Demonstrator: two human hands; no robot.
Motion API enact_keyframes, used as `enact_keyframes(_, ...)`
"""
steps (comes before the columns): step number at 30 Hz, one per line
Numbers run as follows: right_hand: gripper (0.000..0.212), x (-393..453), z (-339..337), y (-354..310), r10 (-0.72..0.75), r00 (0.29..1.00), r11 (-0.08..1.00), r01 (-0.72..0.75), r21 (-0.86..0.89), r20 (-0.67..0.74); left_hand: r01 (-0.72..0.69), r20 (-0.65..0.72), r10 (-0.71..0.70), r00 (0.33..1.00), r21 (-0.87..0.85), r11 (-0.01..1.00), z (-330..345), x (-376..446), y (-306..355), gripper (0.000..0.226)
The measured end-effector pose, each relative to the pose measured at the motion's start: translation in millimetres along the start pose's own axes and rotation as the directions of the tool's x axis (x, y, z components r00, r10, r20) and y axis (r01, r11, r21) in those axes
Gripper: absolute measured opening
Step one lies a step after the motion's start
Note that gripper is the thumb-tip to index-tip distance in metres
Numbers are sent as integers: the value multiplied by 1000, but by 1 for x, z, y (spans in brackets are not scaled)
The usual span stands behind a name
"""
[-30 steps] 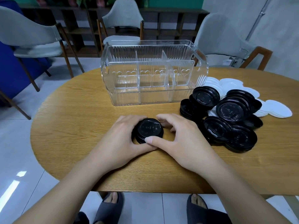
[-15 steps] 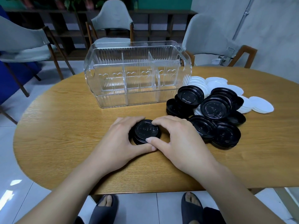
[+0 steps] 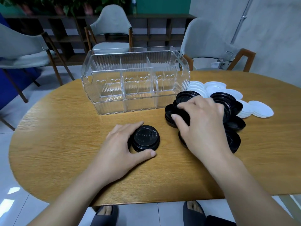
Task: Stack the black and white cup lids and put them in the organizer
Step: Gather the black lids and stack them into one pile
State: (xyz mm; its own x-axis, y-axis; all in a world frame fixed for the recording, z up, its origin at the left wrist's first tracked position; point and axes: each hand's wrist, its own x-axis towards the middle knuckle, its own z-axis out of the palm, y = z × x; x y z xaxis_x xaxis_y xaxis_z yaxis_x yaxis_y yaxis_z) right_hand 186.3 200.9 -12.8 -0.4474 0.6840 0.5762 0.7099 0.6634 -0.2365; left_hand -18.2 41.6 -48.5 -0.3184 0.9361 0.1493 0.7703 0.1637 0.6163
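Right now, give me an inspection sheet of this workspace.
Surface: oval wooden table, bare at the left.
Job's things: small black lid stack; loose black lids heaped at the right; white lids behind them; clear organizer, compartments empty.
Clutter: nothing seen.
Hands: left hand grips the small stack; right hand reaches into the black heap, grip unclear.
Cables: nothing seen.
Surroundings: grey chairs, dark shelving, tiled floor.
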Motion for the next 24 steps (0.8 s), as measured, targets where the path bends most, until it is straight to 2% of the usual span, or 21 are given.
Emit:
enact_keyframes(3, 26, 12, -1, 5, 49, 998, 996, -51, -74, -33, 6, -7, -6, 1000, -11, 1000, 2, -1, -2, 107)
enact_keyframes(7, 20, 20, 1, 4, 85, 995, 977, -74, -198, 49, -3, -20, 2, 1000, -9, 1000, 3, -1, -4, 96)
enact_keyframes(11, 18, 19, 4, 0, 76, 992, 975, -53, -215, 101, -5, -24, 5, 1000, -3, 1000, 2, -1, -6, 95)
enact_keyframes(18, 11, 11, 5, -6, 51, 994, 998, -47, -45, 96, 14, -40, -14, 999, 5, 1000, 1, 0, -4, 98)
enact_keyframes(24, 9, 1, -1, -11, -21, 997, 998, 17, 55, 70, 23, -43, -23, 999, 12, 1000, 1, 0, 0, 97)
